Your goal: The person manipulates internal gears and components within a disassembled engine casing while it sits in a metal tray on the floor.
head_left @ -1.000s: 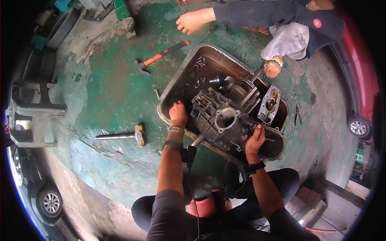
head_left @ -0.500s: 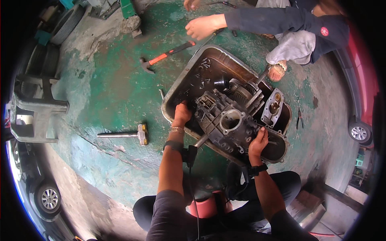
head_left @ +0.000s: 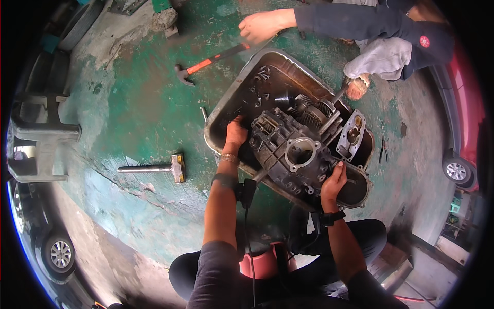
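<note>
A grey metal gearbox housing (head_left: 280, 139) with a round flanged opening sits tilted over a large oil-stained metal pan (head_left: 303, 66). My right hand (head_left: 333, 184) grips the housing's near right edge, thumb on top and fingers partly hidden beneath. Inside the pan, my left hand (head_left: 236, 133) is curled beside the housing's left end; its fingertips and anything in them are hidden. Behind the housing lie toothed gears (head_left: 313, 114) on a shaft. A flat metal cover plate (head_left: 352, 135) leans at the right, and loose bolts (head_left: 262, 74) lie in the pan's far corner.
A claw hammer (head_left: 206, 63) and a mallet (head_left: 157, 169) lie on the green floor, pliers (head_left: 383, 150) to the right. A co-worker's arm (head_left: 339, 21) reaches in from the far right; their other hand (head_left: 357, 87) grips a metal bar by the pan. A plastic stool (head_left: 46, 130) stands left.
The view has shifted slightly. The housing has moved a little right relative to the pan, with my right hand on it. My left hand is slightly farther into the pan.
</note>
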The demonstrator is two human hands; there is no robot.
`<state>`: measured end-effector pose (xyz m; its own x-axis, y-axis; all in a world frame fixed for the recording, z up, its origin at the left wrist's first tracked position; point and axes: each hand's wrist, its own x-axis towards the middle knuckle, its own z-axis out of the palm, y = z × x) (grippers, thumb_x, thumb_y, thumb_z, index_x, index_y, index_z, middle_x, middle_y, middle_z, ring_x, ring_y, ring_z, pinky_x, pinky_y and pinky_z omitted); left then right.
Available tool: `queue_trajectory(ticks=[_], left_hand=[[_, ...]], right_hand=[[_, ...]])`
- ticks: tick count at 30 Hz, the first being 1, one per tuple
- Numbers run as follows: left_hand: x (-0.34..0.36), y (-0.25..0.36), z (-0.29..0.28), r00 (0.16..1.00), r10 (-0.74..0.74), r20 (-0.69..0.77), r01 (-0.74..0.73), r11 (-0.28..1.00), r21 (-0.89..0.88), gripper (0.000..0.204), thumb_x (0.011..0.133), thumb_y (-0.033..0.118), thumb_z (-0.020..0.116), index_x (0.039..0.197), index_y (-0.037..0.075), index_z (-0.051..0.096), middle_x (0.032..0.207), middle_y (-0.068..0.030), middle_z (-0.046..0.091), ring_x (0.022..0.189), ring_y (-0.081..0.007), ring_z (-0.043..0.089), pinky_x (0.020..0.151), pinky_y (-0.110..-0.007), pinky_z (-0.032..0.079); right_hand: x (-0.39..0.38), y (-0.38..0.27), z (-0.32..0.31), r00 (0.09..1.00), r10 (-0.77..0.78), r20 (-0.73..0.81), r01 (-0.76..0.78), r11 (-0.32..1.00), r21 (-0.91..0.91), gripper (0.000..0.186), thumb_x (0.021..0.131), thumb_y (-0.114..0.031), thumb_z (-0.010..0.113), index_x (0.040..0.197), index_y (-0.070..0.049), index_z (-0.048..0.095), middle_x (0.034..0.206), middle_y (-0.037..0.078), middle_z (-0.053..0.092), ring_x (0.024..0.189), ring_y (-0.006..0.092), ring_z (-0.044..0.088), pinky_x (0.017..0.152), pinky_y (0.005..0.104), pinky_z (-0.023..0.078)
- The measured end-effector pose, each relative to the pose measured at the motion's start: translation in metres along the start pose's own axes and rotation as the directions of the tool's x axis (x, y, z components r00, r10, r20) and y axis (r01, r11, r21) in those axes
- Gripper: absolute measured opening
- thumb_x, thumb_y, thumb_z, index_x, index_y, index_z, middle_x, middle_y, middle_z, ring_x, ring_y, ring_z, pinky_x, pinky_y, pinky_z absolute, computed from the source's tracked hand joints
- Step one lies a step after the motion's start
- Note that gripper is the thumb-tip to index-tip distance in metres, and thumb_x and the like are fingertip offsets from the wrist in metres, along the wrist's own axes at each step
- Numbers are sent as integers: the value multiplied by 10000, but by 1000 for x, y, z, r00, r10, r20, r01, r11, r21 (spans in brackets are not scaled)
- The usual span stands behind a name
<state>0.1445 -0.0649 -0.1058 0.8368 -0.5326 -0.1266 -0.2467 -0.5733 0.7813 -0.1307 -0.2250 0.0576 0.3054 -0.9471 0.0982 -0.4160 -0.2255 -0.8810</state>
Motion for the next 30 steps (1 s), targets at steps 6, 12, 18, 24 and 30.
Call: queue_trajectory(ticks=[6,12,18,24,30], left_hand=[[-4,18,1,989,-45,138,79,963,-257,424,737,-24,479,1132,46,616,1086,-199,632,1066,-331,588,916,-362,459],[1,13,1,980,-64,191,112,961,-253,416,772,3,481,1174,30,588,1163,-185,612,1137,-289,558,955,-331,424],[11,30,15,936,-330,126,337,729,-596,534,964,395,433,1231,-59,522,1208,-137,593,1135,-217,515,1007,-322,349],[13,48,-13,891,-243,383,448,600,-663,769,943,605,278,1276,-54,491,1296,-144,531,1195,-220,472,1052,-301,284],[15,52,-5,916,-260,305,395,719,-573,794,932,634,244,1290,-30,490,1315,-147,513,1236,-215,430,1059,-302,271]], right_hand=[[0,-1,2,1000,5,-16,-5,999,43,372,965,-276,442,913,73,560,798,180,577,713,284,496,694,372,408],[0,-5,5,999,-19,-33,20,999,42,368,969,-272,440,927,72,567,786,156,570,711,252,489,696,357,411],[2,-2,0,1000,-17,-2,17,1000,16,368,972,-269,431,927,70,565,794,139,580,714,232,486,696,343,412],[-2,-7,3,1000,10,-1,-10,998,59,363,977,-273,428,927,63,555,789,100,563,719,184,465,688,319,405],[2,-6,-1,999,50,2,-50,985,164,356,983,-275,438,916,57,546,776,37,491,720,132,415,670,275,382]])
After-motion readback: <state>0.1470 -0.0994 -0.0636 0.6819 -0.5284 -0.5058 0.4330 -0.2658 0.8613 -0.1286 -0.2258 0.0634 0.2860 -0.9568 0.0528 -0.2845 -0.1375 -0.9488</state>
